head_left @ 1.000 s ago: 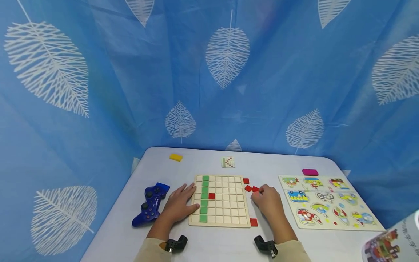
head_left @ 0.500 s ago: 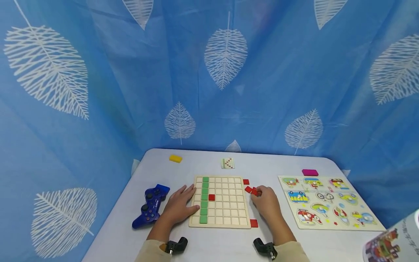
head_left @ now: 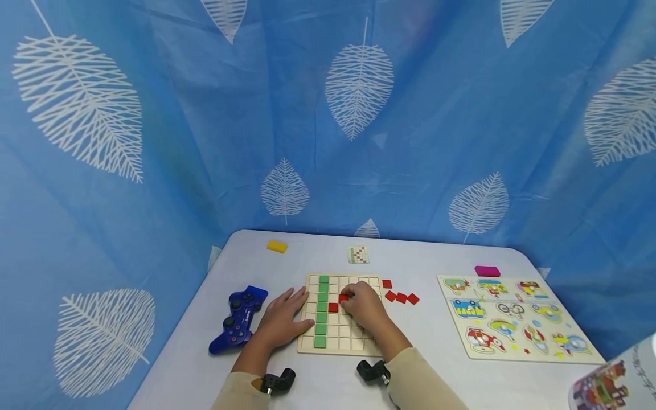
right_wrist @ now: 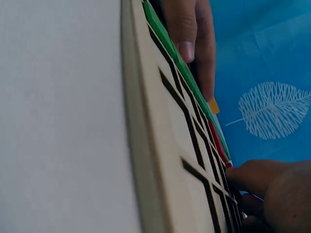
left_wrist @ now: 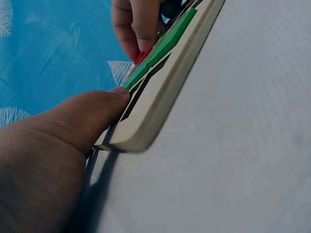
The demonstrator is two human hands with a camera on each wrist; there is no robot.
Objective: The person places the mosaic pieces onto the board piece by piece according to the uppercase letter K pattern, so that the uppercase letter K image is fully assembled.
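The right hand (head_left: 365, 304) bends over the grid board (head_left: 346, 344), thumb and fingertips pinching a red tile (head_left: 343, 298). Those fingers cover part of the tile, and whether it sits down in its square is impossible to tell; the right wrist view gives away only a sliver of red beside the thumb. The hand and forearm also hide several squares and the board's near right corner.

A second red tile (head_left: 333, 307) lies in a square just left of and nearer than the pinched one, beside a column of green tiles (head_left: 320, 329). The left hand (head_left: 281, 320) rests with fingers spread at the board's left edge, gripping nothing; in the left wrist view its thumb lies on the rim and its other fingers are out of sight.

Four loose red tiles (head_left: 401, 298) lie right of the board. Beyond it, the pattern on a small card (head_left: 358, 254) is too tiny to read fully. A blue game controller (head_left: 238, 320) sits near the left hand. At the far right, a printed container (head_left: 605, 381) is cut off by the frame.
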